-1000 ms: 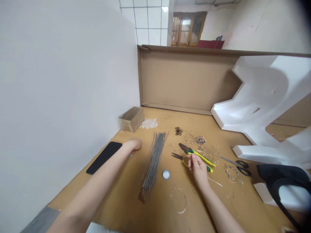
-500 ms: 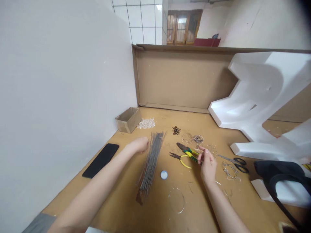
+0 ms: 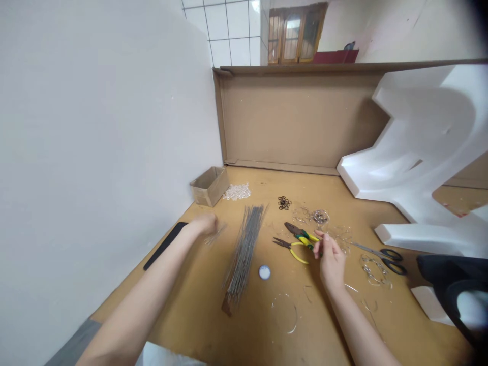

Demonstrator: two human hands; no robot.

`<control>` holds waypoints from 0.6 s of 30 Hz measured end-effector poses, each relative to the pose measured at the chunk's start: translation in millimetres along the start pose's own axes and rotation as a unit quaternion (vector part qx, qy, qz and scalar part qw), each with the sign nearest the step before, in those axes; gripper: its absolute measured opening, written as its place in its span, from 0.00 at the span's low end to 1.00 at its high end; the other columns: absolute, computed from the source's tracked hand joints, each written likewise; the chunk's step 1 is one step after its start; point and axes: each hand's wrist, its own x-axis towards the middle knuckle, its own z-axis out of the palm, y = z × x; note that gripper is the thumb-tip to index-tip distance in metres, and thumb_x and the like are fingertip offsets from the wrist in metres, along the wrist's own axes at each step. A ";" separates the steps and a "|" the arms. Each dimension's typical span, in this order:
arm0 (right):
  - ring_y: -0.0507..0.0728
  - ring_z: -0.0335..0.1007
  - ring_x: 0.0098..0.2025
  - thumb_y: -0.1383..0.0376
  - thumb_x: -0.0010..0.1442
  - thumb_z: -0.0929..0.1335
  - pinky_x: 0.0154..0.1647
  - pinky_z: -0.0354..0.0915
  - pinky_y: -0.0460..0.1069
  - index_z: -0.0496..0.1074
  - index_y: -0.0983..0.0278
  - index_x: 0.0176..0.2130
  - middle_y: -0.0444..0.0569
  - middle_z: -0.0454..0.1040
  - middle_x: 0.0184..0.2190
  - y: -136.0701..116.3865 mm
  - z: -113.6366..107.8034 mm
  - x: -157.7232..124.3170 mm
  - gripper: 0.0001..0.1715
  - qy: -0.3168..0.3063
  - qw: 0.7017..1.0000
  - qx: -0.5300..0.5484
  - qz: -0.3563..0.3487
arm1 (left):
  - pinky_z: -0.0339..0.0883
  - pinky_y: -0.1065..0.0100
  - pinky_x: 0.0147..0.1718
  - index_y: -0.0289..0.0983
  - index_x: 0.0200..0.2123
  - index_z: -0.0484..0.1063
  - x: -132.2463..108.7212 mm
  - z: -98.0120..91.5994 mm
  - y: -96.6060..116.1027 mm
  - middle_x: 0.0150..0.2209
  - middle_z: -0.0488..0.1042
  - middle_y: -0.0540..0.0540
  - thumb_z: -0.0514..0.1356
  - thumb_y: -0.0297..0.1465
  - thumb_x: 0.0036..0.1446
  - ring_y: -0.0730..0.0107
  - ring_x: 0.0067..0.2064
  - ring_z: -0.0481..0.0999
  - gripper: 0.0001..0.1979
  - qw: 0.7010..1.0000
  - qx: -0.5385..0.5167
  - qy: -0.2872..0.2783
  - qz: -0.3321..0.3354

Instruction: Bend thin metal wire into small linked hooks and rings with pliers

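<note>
Blur hides whether our curled left hand (image 3: 205,223), left of centre, holds anything. Mid-frame, that hand brushing the bundle of thin grey metal wires (image 3: 246,251) could scatter it. Past yellow-and-green-handled pliers (image 3: 294,230), right of centre, our right hand (image 3: 331,262) half-curls, hold unclear.

Dull metal and matt cardboard before you.
Your bundle of wires (image 3: 246,249) looks like dull grey metal; your larger pliers (image 3: 303,236) pair a dark metal head with yellow-and-green, plastic-looking grips. Your scissors (image 3: 368,248) have metal blades and black, plastic-looking handles. Your small box (image 3: 209,192) is matt cardboard, the foam block (image 3: 381,170) smooth and white, the tiles (image 3: 217,25) glossy.
</note>
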 end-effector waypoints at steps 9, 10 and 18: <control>0.51 0.59 0.17 0.52 0.56 0.62 0.19 0.57 0.45 0.71 0.65 0.38 0.42 0.68 0.17 3.5 30.5 -5.9 0.21 -0.180 0.972 -0.143 0.037 | 0.67 0.59 0.41 0.33 0.47 0.65 5.1 22.6 16.8 0.46 0.68 0.42 0.54 0.34 0.58 0.65 0.43 0.70 0.15 1.000 0.018 -0.018 0.017; 0.51 0.61 0.18 0.54 0.55 0.63 0.20 0.58 0.45 0.72 0.64 0.36 0.42 0.69 0.18 2.3 37.3 -4.8 0.18 -0.204 0.964 -0.167 0.037 | 0.67 0.58 0.41 0.33 0.48 0.64 5.4 22.7 17.6 0.46 0.67 0.42 0.54 0.34 0.58 0.65 0.44 0.70 0.16 0.999 0.021 -0.020 0.015; 0.55 0.69 0.36 0.65 0.55 0.67 0.40 0.64 0.52 0.72 0.66 0.31 0.49 0.74 0.33 -8.9 124.9 8.8 0.06 -0.344 0.865 -0.349 0.109 | 0.67 0.58 0.41 0.33 0.48 0.64 4.2 22.4 25.4 0.47 0.67 0.42 0.54 0.34 0.58 0.65 0.44 0.70 0.16 0.999 0.045 -0.010 0.005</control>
